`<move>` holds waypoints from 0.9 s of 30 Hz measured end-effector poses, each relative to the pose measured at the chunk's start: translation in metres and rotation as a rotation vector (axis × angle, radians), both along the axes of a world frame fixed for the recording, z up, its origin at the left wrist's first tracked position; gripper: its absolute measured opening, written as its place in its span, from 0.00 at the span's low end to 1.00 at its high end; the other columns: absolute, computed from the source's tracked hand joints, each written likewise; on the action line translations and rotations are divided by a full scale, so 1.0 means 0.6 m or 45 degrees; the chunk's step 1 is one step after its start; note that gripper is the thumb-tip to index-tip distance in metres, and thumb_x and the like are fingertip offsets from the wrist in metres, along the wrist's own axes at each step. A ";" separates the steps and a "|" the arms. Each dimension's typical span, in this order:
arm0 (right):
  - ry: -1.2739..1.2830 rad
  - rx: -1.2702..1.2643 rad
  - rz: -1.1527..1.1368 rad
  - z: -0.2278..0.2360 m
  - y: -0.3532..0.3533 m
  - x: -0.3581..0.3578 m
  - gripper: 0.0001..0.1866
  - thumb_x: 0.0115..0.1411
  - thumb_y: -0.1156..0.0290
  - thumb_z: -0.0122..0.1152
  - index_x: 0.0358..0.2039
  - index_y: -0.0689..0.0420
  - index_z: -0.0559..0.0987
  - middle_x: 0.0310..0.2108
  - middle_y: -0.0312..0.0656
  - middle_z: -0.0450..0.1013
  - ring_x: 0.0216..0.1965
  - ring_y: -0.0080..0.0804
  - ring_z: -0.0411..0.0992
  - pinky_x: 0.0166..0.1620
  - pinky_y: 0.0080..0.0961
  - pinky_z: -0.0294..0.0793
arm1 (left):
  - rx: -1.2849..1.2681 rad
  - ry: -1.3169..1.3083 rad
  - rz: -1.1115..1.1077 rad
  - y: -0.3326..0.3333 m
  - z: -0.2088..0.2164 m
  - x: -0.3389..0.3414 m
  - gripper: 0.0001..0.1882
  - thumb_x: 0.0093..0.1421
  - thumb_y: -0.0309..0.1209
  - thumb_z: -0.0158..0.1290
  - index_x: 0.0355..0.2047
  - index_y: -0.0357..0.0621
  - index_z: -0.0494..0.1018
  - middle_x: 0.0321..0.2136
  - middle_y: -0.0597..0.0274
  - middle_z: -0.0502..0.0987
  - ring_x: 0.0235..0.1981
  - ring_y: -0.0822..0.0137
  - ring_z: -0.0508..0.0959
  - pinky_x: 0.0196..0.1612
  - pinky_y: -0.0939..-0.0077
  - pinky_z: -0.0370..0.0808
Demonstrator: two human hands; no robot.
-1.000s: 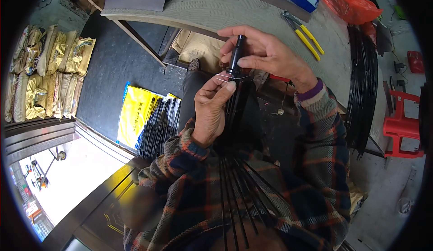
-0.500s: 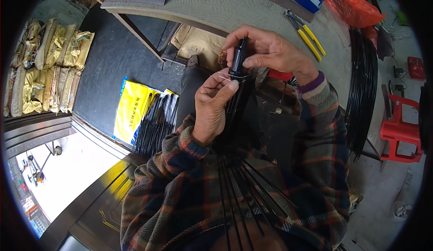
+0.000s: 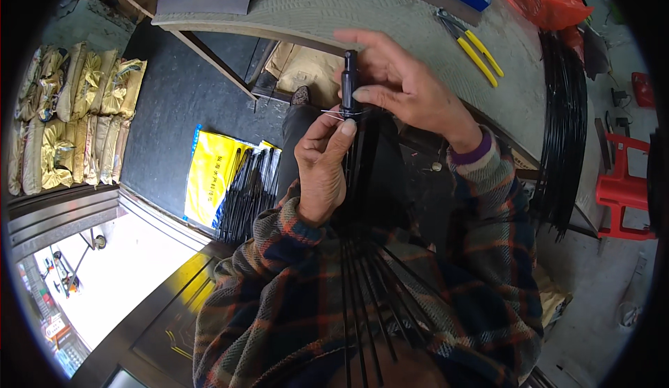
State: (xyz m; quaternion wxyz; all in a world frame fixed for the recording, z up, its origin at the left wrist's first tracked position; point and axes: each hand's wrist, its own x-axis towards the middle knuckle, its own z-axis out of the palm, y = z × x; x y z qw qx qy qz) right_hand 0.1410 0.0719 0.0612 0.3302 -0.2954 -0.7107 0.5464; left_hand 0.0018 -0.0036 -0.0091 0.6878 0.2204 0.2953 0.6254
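A black umbrella frame [image 3: 348, 88] stands tip-up over my lap, a stepped black tube at its top and thin black ribs [image 3: 362, 297] fanning down toward my chest. My left hand [image 3: 323, 161] pinches it just under the tube, thumb on the near side. There a thin silvery wire [image 3: 333, 114] crosses the frame, one loose end sticking out to the left. My right hand [image 3: 404, 92] is closed loosely about the tube from the right, thumb against its side. Its index finger is stretched out and smeared, and the other fingers are partly hidden behind the tube.
Yellow-handled pliers [image 3: 477, 57] and a red plastic bag [image 3: 543, 4] lie on the dusty worktable [image 3: 293, 11]. Long black rods [image 3: 561, 137] hang off its right end, near a red stool [image 3: 620, 186]. More black rods [image 3: 244, 193] rest on a yellow bag [image 3: 211, 172] at left.
The frame and my left hand have shifted slightly left in view. My right index finger has lifted away from the tube and straightened; the thumb remains by the tube.
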 end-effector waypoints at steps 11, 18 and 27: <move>0.543 -0.058 -0.926 -0.108 -0.121 -0.086 0.39 0.47 0.74 0.65 0.55 0.60 0.52 0.41 0.40 0.59 0.42 0.23 0.61 0.45 0.21 0.63 | 0.006 -0.023 0.005 -0.008 0.000 -0.024 0.15 0.58 0.25 0.49 0.45 0.32 0.68 0.38 0.61 0.74 0.39 0.74 0.72 0.47 0.81 0.66; 0.818 -0.621 -0.682 -0.122 -0.133 -0.093 0.07 0.51 0.74 0.62 0.29 0.64 0.76 0.26 0.30 0.70 0.30 0.15 0.64 0.37 0.13 0.64 | 0.024 0.025 -0.068 -0.006 -0.001 -0.046 0.21 0.58 0.36 0.48 0.48 0.36 0.64 0.44 0.53 0.70 0.48 0.60 0.68 0.54 0.66 0.62; 0.655 -0.375 -0.668 -0.103 -0.138 -0.092 0.07 0.52 0.75 0.60 0.31 0.64 0.76 0.26 0.32 0.70 0.28 0.13 0.65 0.32 0.11 0.65 | 0.115 0.073 -0.109 -0.007 0.015 -0.040 0.24 0.59 0.41 0.47 0.48 0.35 0.65 0.50 0.48 0.66 0.50 0.60 0.66 0.56 0.65 0.61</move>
